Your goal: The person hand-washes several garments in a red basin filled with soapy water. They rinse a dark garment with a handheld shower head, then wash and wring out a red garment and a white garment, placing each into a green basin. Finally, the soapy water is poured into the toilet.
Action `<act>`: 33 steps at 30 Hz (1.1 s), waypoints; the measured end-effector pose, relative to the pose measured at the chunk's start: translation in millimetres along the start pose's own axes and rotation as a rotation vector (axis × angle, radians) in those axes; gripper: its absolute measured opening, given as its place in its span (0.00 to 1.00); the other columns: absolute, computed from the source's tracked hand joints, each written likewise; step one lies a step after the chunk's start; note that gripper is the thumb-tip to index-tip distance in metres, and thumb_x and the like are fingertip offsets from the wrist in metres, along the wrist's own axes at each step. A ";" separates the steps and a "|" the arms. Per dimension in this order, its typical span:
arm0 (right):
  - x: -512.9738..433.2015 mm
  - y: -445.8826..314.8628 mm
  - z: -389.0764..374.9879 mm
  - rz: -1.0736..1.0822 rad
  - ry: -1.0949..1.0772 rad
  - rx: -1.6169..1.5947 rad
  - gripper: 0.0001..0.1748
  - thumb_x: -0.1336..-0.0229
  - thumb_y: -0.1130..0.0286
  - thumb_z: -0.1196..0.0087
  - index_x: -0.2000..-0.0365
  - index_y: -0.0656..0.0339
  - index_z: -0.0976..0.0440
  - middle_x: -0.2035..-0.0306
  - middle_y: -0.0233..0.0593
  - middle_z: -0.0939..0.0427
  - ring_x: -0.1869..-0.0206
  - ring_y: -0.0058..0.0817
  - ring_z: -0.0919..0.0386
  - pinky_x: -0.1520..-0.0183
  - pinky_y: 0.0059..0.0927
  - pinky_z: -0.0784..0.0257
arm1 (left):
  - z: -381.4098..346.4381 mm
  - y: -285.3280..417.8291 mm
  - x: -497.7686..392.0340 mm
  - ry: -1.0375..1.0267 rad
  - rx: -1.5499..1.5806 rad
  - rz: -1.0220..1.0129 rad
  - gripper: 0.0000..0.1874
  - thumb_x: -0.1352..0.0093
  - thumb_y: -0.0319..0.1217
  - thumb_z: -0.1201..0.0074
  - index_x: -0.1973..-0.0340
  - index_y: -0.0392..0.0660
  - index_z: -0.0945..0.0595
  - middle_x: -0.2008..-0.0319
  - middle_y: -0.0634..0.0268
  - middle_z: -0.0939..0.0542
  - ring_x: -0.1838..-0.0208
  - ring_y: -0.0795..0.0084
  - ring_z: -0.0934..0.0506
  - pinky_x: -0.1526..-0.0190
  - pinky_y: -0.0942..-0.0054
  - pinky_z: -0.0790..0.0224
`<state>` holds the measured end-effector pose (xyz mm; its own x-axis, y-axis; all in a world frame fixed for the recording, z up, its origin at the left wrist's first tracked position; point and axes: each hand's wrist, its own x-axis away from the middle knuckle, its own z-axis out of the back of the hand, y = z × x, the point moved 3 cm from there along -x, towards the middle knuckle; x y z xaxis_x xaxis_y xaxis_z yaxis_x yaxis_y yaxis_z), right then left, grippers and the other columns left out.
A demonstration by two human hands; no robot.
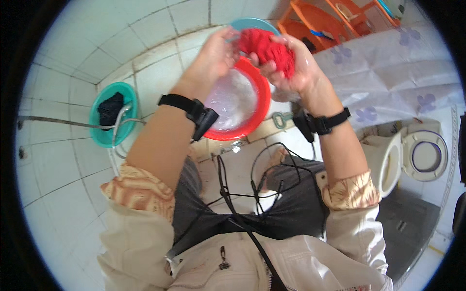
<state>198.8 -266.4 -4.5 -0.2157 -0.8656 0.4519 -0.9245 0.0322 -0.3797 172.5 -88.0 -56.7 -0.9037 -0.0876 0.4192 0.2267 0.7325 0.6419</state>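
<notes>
A wet, bunched red cloth [267,49] is held up over the far side of a red basin [265,82]. My right hand [300,67] is wrapped around its right end, fingers curled underneath. At the left end, the fingers of my left hand [220,49] close on the cloth, partly blurred. Soapy water [233,102] with white foam fills the red basin, and something pale in it cannot be made out. Behind the cloth, a blue basin [253,23] shows only its upper part. Both wrists wear black straps with small boxes.
To the left, a teal basin [95,129] holds dark cloth [111,109], with a shower head [125,109] and hose over it. Orange plastic chairs [316,22], a patterned curtain [393,72] and a toilet [386,167] stand right. Black cables [225,192] hang before my lap.
</notes>
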 end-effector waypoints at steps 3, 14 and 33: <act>-2.8 4.8 -22.1 -0.183 -0.345 -0.353 0.38 0.34 0.51 0.51 0.36 0.73 0.39 0.50 0.51 0.24 0.69 0.26 0.23 0.78 0.19 0.30 | -16.1 6.2 18.8 -0.151 0.358 0.074 0.22 0.22 0.48 0.51 0.46 0.43 0.21 0.52 0.59 0.19 0.47 0.63 0.21 0.44 0.59 0.24; -16.0 14.5 -15.4 -0.068 -0.262 -0.080 0.27 0.33 0.58 0.40 0.44 0.68 0.30 0.53 0.50 0.21 0.70 0.25 0.24 0.83 0.15 0.36 | -10.9 28.0 13.4 -0.431 -0.107 -0.168 0.18 0.22 0.41 0.47 0.48 0.39 0.21 0.58 0.61 0.17 0.50 0.64 0.17 0.48 0.66 0.20; -54.6 51.4 6.7 0.464 0.760 1.535 0.19 0.50 0.64 0.36 0.61 0.69 0.20 0.64 0.55 0.15 0.59 0.46 0.15 0.54 0.41 0.21 | 35.9 -23.8 -54.8 0.116 -1.086 -0.259 0.10 0.29 0.27 0.48 0.55 0.37 0.17 0.64 0.57 0.15 0.64 0.61 0.16 0.60 0.65 0.22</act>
<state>165.2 -220.8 -54.1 -0.8455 -0.5070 0.1674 0.2509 -0.6541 -0.7136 203.5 -76.4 -118.0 -0.9431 -0.2554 0.2130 0.2846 -0.2888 0.9141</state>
